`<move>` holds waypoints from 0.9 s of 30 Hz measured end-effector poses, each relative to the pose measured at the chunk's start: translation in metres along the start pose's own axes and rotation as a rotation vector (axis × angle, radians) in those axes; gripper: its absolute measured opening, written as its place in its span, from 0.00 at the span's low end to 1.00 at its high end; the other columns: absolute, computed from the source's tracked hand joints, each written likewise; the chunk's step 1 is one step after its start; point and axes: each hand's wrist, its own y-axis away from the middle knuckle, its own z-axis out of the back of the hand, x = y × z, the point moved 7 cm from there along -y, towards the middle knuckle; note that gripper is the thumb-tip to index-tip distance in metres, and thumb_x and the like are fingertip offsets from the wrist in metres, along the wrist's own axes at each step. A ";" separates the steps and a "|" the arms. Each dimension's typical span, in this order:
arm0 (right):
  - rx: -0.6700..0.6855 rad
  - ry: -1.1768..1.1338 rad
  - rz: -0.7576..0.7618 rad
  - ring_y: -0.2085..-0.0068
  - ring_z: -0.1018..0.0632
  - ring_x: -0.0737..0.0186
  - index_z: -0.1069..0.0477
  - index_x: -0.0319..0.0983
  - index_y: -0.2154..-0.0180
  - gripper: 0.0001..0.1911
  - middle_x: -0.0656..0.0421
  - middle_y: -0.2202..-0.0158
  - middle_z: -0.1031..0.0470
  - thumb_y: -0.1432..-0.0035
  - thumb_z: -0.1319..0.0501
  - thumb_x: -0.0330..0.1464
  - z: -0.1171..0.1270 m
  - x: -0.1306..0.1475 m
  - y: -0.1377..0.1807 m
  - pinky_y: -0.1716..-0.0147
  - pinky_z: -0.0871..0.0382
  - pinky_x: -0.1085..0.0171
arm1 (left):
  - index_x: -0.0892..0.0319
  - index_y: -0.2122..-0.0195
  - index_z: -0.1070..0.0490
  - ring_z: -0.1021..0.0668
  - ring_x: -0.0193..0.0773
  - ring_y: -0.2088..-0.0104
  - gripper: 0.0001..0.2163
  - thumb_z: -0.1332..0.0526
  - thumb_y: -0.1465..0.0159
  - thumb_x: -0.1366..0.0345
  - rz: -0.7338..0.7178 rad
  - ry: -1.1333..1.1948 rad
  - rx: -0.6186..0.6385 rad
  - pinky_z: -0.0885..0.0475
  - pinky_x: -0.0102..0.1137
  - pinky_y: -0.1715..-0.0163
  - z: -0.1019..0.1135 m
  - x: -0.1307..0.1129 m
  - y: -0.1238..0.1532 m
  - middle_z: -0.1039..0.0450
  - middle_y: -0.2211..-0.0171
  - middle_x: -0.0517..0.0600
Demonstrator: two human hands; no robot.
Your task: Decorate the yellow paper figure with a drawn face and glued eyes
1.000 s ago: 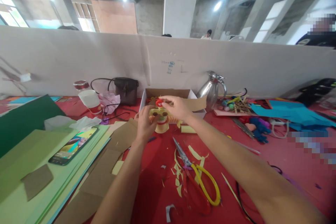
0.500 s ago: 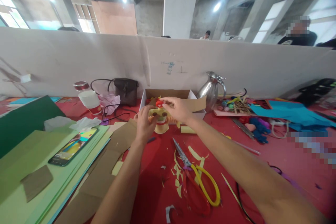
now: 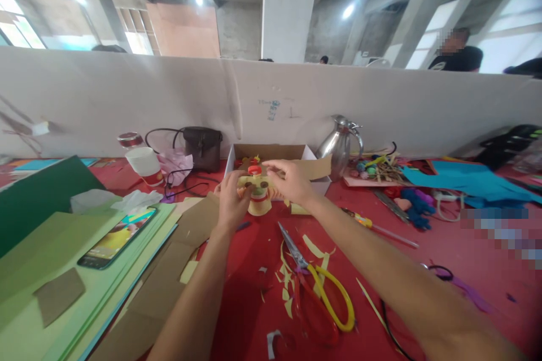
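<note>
A small yellow paper craft figure (image 3: 257, 192) with a red piece on top is held up over the red table (image 3: 423, 259), in front of an open cardboard box (image 3: 275, 153). My left hand (image 3: 231, 202) grips its left side with curled fingers. On its right side, my right hand (image 3: 291, 180) pinches the figure's upper edge beside the red piece. Yellow-handled scissors (image 3: 318, 282) lie among yellow paper scraps, nearer to me than the figure.
A phone (image 3: 117, 237) rests on stacked green sheets and cardboard at left. A white cup (image 3: 144, 162), a black bag (image 3: 203, 145) and a steel jug (image 3: 342, 144) stand along the white partition. Blue felt and craft bits lie at right. A person stands beyond the partition.
My right hand has slid from on top of the red piece to the figure's right upper edge, uncovering the red piece. The person behind the partition has walked left.
</note>
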 end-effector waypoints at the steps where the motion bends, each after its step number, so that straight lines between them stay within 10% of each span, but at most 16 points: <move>1: -0.042 -0.004 -0.017 0.56 0.20 0.59 0.24 0.40 0.55 0.15 0.55 0.55 0.20 0.41 0.43 0.26 0.003 -0.003 0.006 0.53 0.26 0.57 | 0.52 0.54 0.31 0.26 0.45 0.48 0.12 0.39 0.39 0.68 0.002 -0.008 -0.002 0.38 0.41 0.49 0.000 0.000 0.000 0.25 0.52 0.50; 11: -0.138 -0.069 -0.202 0.67 0.21 0.58 0.24 0.44 0.67 0.09 0.59 0.66 0.19 0.43 0.42 0.28 -0.005 -0.031 0.094 0.64 0.26 0.59 | 0.53 0.57 0.30 0.25 0.44 0.51 0.10 0.38 0.40 0.67 0.000 0.011 -0.011 0.35 0.40 0.49 0.004 -0.001 -0.001 0.25 0.55 0.49; 19: -0.152 0.000 -0.107 0.48 0.25 0.53 0.27 0.44 0.48 0.20 0.54 0.48 0.24 0.44 0.38 0.31 -0.001 -0.044 0.048 0.48 0.30 0.54 | 0.53 0.56 0.29 0.24 0.43 0.51 0.09 0.40 0.38 0.67 0.014 0.032 0.008 0.34 0.40 0.49 -0.002 0.001 0.000 0.24 0.55 0.50; 27: -0.060 -0.140 -0.151 0.54 0.21 0.58 0.25 0.40 0.51 0.17 0.54 0.53 0.21 0.42 0.41 0.30 -0.023 -0.051 0.021 0.55 0.27 0.60 | 0.54 0.49 0.32 0.27 0.43 0.48 0.14 0.42 0.36 0.67 0.008 0.044 -0.110 0.34 0.39 0.46 0.012 0.003 -0.001 0.28 0.49 0.54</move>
